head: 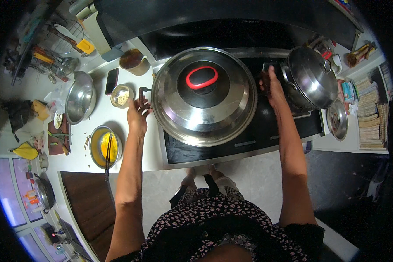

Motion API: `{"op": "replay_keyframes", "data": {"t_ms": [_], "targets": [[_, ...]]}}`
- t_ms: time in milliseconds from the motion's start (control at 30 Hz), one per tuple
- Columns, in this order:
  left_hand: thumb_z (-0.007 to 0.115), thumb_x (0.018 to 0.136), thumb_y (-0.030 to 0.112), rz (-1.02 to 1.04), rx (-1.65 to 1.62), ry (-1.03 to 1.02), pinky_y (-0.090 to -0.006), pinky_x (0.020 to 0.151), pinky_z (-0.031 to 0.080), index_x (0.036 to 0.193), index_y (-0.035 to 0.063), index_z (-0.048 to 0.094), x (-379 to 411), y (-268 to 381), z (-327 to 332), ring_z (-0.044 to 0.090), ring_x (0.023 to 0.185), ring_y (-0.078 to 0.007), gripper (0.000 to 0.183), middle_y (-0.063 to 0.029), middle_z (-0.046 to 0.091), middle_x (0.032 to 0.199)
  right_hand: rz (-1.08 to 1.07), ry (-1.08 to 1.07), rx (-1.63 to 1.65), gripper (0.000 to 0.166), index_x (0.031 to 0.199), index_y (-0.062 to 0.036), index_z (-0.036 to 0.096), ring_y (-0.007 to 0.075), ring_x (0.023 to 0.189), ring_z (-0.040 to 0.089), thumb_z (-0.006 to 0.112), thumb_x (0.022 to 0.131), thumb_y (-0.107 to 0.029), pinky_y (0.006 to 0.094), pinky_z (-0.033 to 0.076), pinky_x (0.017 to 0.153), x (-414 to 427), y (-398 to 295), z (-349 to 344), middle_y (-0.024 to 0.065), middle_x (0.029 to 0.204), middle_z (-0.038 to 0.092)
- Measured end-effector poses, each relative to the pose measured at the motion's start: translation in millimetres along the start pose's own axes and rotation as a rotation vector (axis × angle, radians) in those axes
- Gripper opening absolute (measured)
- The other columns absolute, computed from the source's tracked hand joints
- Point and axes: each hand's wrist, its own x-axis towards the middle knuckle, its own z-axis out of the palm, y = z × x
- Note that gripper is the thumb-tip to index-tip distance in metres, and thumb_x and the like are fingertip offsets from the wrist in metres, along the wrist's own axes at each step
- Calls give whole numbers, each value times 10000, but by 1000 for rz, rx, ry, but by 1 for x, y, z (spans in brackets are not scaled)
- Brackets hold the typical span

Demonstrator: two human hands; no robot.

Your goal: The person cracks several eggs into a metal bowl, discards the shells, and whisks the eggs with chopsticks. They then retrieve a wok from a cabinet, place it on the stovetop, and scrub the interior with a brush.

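Observation:
A large wok is covered by a domed steel lid (170, 111) with a dark centre and a red-ringed knob (202, 78). My left hand (138, 114) has its fingers curled at the wok's brown left side handle (141, 98), the thumb sticking up apart from it. On the opposite side, my right hand (274, 85) has its fingers around the right side handle (264, 82), thumb raised. The lid hides the wok's inside and most of its body. Close to my left hand stands a small metal bowl (120, 96) with chopped pale bits, perhaps garlic.
Under the wok lies a black glass cooktop (196, 154); a lidded steel pot (311, 78) stands at its right. Leftward are a bowl of beaten egg (101, 144) with chopsticks (108, 154), a steel basin (81, 98), a phone (112, 82) and a brown pot (135, 62). A range hood (216, 16) overhangs the back.

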Motion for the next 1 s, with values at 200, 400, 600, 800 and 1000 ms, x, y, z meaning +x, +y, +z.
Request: {"op": "replay_keyframes", "data": {"t_ms": [200,400,600,800,1000], "targets": [[273,1063,436,-288,-262,-88,-421,933,504,1253,62,577,30,-84,-40,612,1032,-274,518,-137,637,1201,117,31,490,608,1437,-49,440,319,1227,530,373,1048,-511,472,486,973,-15,90,7,159,1390,529],[260,1065,422,-298,-275,-78,-442,1041,469,1298,35,527,-9,-60,19,581,1169,-301,524,-151,601,1268,268,113,650,595,1454,-28,420,369,1276,493,324,1067,-470,509,449,1038,-39,97,36,199,1461,465],[233,1065,423,-280,-242,-16,-437,1013,487,1304,10,510,-20,-54,26,582,1160,-302,552,-176,589,1266,263,150,593,597,1456,-33,416,376,1272,491,303,1072,-476,494,446,1044,-55,82,49,208,1458,462],[220,1066,402,-280,-242,-15,-433,994,499,1260,0,528,-16,-61,20,592,1124,-299,542,-176,600,1230,231,116,604,592,1435,-32,433,369,1261,500,297,1072,-480,483,452,1043,-59,79,51,217,1430,483],[237,1065,399,-266,-245,-34,-433,994,497,1250,29,537,-17,-62,21,594,1117,-295,512,-155,607,1226,212,73,628,589,1424,-46,444,383,1212,527,320,1060,-493,524,514,939,-44,99,38,225,1407,495]]}}
